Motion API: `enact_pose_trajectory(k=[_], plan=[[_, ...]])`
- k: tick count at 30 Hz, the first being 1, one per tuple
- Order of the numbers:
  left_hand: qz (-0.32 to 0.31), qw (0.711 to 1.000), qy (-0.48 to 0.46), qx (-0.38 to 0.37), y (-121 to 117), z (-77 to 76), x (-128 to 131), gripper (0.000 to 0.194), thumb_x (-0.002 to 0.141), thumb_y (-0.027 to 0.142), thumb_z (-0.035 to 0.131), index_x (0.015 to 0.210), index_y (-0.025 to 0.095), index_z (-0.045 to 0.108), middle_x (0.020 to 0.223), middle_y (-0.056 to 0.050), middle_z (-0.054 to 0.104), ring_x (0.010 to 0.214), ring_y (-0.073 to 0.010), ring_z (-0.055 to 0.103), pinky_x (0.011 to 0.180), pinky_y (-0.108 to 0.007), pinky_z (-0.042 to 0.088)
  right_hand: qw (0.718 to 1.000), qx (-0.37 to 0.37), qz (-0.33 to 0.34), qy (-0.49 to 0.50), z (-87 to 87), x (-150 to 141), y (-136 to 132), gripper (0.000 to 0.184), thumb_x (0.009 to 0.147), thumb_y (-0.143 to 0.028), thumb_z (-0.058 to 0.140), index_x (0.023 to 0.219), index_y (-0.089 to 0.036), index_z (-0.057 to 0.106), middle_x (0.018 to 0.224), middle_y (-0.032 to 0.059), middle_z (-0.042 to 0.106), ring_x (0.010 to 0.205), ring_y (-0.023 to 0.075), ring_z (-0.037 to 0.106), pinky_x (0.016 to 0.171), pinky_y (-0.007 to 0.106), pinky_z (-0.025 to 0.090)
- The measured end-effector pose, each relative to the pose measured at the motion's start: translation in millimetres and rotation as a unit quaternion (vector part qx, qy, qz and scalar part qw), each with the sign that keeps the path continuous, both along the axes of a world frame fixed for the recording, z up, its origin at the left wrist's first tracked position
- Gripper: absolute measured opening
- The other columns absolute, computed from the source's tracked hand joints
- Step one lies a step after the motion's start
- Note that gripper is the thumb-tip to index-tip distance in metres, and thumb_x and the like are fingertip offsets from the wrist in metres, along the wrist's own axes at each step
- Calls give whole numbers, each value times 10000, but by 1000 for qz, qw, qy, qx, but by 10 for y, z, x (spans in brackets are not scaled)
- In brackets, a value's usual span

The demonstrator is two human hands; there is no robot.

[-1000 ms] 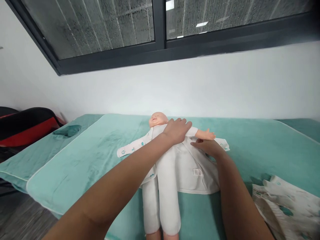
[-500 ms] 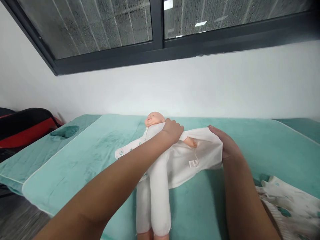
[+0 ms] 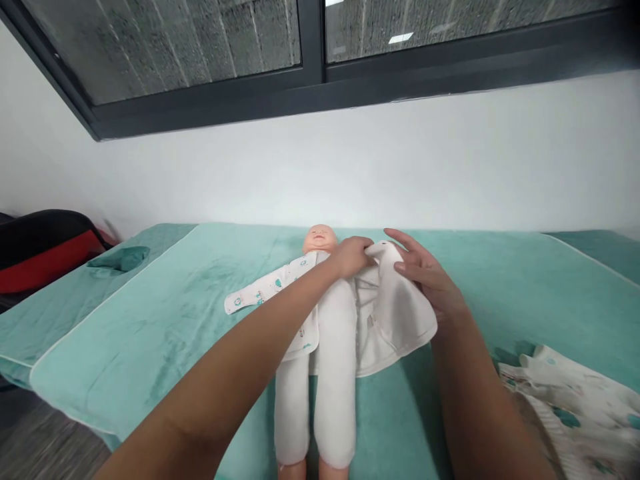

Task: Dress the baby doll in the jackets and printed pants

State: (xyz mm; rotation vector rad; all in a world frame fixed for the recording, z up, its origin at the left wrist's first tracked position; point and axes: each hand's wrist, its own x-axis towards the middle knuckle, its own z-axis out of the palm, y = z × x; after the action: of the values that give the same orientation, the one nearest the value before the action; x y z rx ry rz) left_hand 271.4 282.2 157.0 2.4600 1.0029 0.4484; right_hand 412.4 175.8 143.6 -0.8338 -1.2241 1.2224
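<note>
A baby doll point(image 3: 320, 238) lies on its back on a teal mat point(image 3: 165, 313), head toward the wall, white legs toward me. It wears a white printed jacket point(image 3: 395, 313), one sleeve spread out to the left. My left hand point(image 3: 353, 255) is closed on the jacket at the doll's chest. My right hand point(image 3: 425, 277) grips the jacket's right flap and holds it folded over the doll's right arm, which is hidden under the cloth.
A patterned white garment point(image 3: 575, 407) lies at the lower right on the mat. A small teal cloth point(image 3: 120, 257) sits at the far left, beside a black and red bag point(image 3: 40, 250). A white wall and dark-framed window stand behind the bed.
My right hand lifted the jacket's right flap off the mat and brought it inward over the doll's bare arm. The doll shifted slightly; my left hand stayed at its chest.
</note>
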Motion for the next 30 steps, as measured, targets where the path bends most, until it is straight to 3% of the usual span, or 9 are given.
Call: enact_pose_trajectory(k=[5,10,15,18,22,26,28,30], plan=[[80,990,-95,62,100,107,-390,204,693,92,463,761,159,643,774,-21,682,741,-157,588,748,-286,465,993,16,110,-35,-66,-240,7,584,703,-309,794,1241,-303,567,1334,59,556,1180,224,549,896,312,486],[99,985,-121,77,57,20,-698,172,698,70,468,705,184,597,863,-28,684,793,-158,583,760,-291,481,949,-11,299,-102,-92,-306,-6,458,804,-293,726,1235,-223,588,1087,81,655,843,155,632,741,306,513],[219,946,-178,160,-67,-88,-811,102,819,140,480,829,203,560,936,-48,644,903,-181,574,846,-337,474,944,-44,301,-131,-71,-318,-16,407,838,-329,687,1214,-204,594,1049,82,689,767,136,643,691,286,508],[270,938,-190,109,-146,-104,-793,66,868,252,498,851,199,533,893,-41,631,856,-176,583,814,-338,480,941,-53,289,-167,-64,-356,-13,371,846,-364,674,1166,-185,615,996,81,712,702,132,653,619,256,485],[199,974,-103,44,-249,-142,-670,117,812,268,598,894,186,577,928,-50,658,882,-200,600,841,-357,485,931,-69,300,-196,-51,-405,-11,343,856,-420,649,1092,-171,629,938,82,736,664,139,676,568,238,487],[105,984,-54,131,-338,-280,-573,291,807,92,500,1066,182,600,1159,-90,618,1112,-224,552,993,-391,436,906,-96,362,-198,-83,-436,-27,344,862,-417,642,1093,-162,625,901,86,754,616,141,692,529,219,485],[86,978,-72,176,-372,-350,-579,371,787,11,424,1064,175,607,1211,-104,587,1173,-215,522,1029,-386,419,891,-106,397,-194,-173,-467,-85,350,854,-407,656,1100,-159,628,876,86,759,597,143,695,522,218,490],[85,970,-116,197,-414,-392,-616,427,750,-39,383,1046,170,609,1255,-115,558,1232,-208,492,1055,-384,407,893,-114,405,-160,-338,-511,-214,358,843,-417,669,1084,-156,633,851,83,758,565,142,687,512,225,495]])
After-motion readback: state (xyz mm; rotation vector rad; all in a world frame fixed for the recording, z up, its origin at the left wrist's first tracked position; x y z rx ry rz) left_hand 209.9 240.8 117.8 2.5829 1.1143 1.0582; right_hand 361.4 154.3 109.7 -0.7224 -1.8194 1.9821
